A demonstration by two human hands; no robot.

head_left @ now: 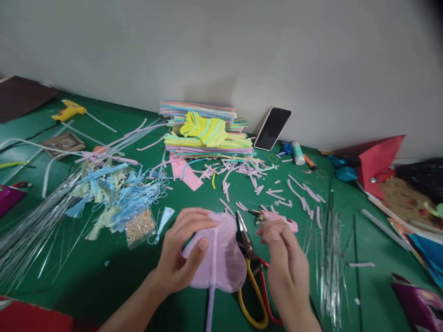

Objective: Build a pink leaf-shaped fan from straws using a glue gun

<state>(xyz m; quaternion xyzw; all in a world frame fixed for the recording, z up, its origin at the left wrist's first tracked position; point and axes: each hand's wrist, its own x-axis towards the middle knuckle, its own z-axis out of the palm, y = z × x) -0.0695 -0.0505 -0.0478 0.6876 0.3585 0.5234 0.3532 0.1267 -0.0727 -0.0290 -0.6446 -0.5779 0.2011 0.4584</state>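
Note:
A lilac hand fan [228, 263], rounded and lobed with a fuzzy pipe-cleaner rim and stem, lies in front of me with its handle toward me. My left hand [183, 246] curves over its upper left side, fingertips and thumb on it, steadying it. My right hand [285, 263] is closed in a pinch to the right of the fan; what it pinches, if anything, is too small to make out. Between fan and right hand lie scissors [251, 258] with one yellow and one red handle loop. Just beyond my right fingers sits a pink object [289, 223], partly hidden.
Bundled pipe cleaners [211, 150] and cut lilac pieces [249, 173] lie beyond. A phone [273, 129] leans on the wall. At left are blue tassels [134, 200], a bag of gold beads [140, 228] and a yellow glue gun [71, 110]. Silvery wires [330, 267] lie at right.

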